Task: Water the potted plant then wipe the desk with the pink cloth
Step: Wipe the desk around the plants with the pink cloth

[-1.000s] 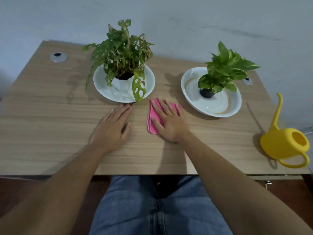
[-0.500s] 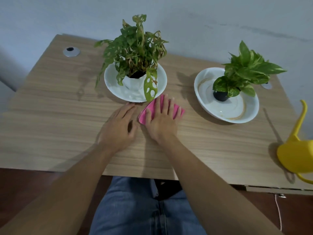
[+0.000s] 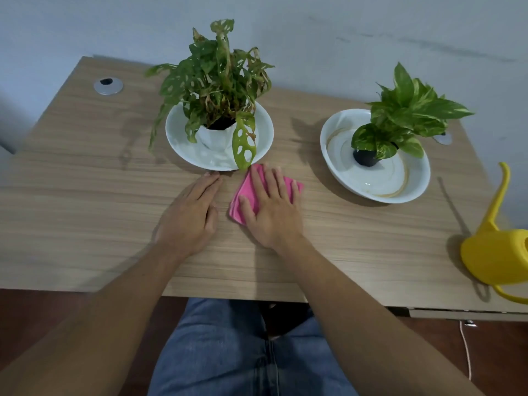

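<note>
So the person's sitting at a wooden desk [image 3: 85, 201] with both hands flat on top. The right hand [image 3: 271, 207] is pressed palm-down on the pink cloth [image 3: 251, 192], fingers spread and laid out straight, not curled around it, just pinning it to the wood. The cloth is folded and sits about dead center on the desk, with its far corner just beside the near rim of the left white bowl [image 3: 183, 150].

The left hand [image 3: 191, 212] is at 9 o'clock from the cloth, right next to it, also flat on the desk, fingers straight and together, holding nothing. Its fingertips reach almost to that same bowl's rim.

In that bowl stands a potted plant [image 3: 217, 81] with holey leaves, some gone brownish, in a white pot; one long leaf droops over the rim toward the cloth. At 2 o'clock from the cloth there's a second white bowl [image 3: 400, 190] with a smaller plant [image 3: 405, 115] in a dark pot, and brownish rings inside the bowl.

The yellow watering can [image 3: 494, 252] stands well apart at 4 o'clock, near the desk's right edge, partly cut off by the frame, spout pointing up and away.
</note>
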`<state>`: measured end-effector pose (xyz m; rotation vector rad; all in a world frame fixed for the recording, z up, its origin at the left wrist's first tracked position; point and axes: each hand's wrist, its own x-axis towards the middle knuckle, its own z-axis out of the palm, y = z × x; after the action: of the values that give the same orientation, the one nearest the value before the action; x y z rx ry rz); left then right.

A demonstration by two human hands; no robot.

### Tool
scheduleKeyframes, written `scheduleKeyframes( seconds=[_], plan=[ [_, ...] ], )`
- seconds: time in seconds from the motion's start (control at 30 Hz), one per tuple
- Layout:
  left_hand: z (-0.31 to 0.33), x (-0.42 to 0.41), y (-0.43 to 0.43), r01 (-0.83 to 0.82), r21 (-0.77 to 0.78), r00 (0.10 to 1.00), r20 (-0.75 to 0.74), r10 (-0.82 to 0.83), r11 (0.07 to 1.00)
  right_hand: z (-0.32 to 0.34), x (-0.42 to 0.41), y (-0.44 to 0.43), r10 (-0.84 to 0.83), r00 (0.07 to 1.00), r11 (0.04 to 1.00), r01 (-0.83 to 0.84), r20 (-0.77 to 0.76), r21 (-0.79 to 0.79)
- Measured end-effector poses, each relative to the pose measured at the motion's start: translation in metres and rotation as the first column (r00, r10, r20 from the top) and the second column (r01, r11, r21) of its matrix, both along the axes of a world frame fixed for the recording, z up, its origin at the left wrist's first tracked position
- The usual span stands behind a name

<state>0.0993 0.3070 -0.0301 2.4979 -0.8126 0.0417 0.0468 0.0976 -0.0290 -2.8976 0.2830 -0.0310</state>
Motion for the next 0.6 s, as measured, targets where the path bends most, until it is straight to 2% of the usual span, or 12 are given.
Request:
scheduleKeyframes(
  seconds=[0.3, 0.6],
  plan=[
    [-0.001, 0.004, 0.000, -0.030, 0.004, 0.999, 0.021, 0.030, 1.000, 0.011, 0.072, -0.071, -0.108, 0.990, 0.994, 0.108, -0.088, -0.005],
    [0.004, 0.005, 0.001, -0.035, 0.012, 0.999, 0.016, 0.035, 0.999, 0.013, 0.105, -0.087, -0.080, 0.986, 0.996, 0.084, -0.149, 0.022]
  ],
)
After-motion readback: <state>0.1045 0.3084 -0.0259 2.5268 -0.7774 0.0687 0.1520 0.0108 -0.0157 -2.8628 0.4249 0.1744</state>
